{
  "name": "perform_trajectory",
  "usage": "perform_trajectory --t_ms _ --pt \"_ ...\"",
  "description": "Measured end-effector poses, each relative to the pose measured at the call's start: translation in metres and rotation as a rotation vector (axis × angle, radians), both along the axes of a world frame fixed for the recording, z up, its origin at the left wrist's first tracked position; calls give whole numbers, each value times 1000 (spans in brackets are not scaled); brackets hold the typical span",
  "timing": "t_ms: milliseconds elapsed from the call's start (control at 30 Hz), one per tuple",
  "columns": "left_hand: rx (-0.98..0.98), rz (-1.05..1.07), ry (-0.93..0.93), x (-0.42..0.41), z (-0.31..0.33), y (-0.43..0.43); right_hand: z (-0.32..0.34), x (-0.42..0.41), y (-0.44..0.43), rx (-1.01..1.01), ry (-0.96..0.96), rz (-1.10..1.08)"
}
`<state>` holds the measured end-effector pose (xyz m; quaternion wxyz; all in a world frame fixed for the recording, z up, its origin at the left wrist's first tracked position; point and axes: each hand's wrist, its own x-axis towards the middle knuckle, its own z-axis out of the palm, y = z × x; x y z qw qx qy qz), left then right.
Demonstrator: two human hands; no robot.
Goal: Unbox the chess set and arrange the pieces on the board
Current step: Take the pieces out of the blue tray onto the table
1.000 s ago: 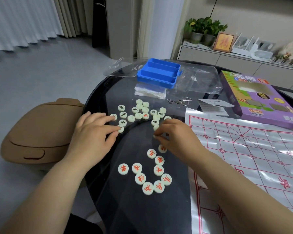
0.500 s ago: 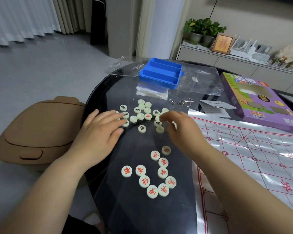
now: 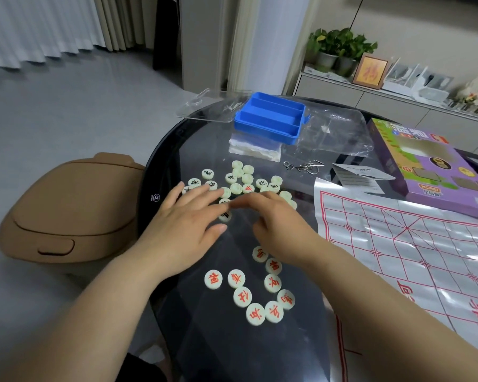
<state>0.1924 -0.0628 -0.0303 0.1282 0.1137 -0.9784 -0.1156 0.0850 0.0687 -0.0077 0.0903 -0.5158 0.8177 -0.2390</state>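
View: head, single wide-angle.
Position: worn at head height, over the near edge of the worktop [image 3: 232, 354].
Facing: forward and down.
Range: close; worktop fills centre, board [image 3: 411, 257] right, floor [image 3: 66, 119] left, sideboard [image 3: 370, 97] far behind.

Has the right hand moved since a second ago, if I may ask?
Yes: the right hand shifted left, away from the chess board, toward the left hand.

Hands on loose pieces, table [image 3: 232, 354] centre.
I see left hand [image 3: 188, 224] flat on black-marked pieces [image 3: 247, 179]; right hand [image 3: 279, 227] blurred, grip unclear. Red pieces [image 3: 243, 296] at 6 o'clock, board [image 3: 425, 257] at 3, blue tray [image 3: 262, 133] at 12.
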Motion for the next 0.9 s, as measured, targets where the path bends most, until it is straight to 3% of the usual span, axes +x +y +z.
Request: perform_trajectory --t_ms 100,200,367,533,733,900 --pt "9 -1 6 -1 0 2 2 -7 -6 -67 -20 -104" --pt "8 18 18 -2 -2 -2 3 -24 -14 -42 104 -213" --pt "74 83 126 -4 -1 -9 -3 -36 -30 121 337 -177" --pt "64 145 288 -14 6 -8 -2 -33 -32 108 373 -178" --pt "-35 123 55 -49 10 -7 6 -28 -15 148 358 -73" --pt "-31 167 108 -53 11 -4 7 -21 -2 134 343 19"
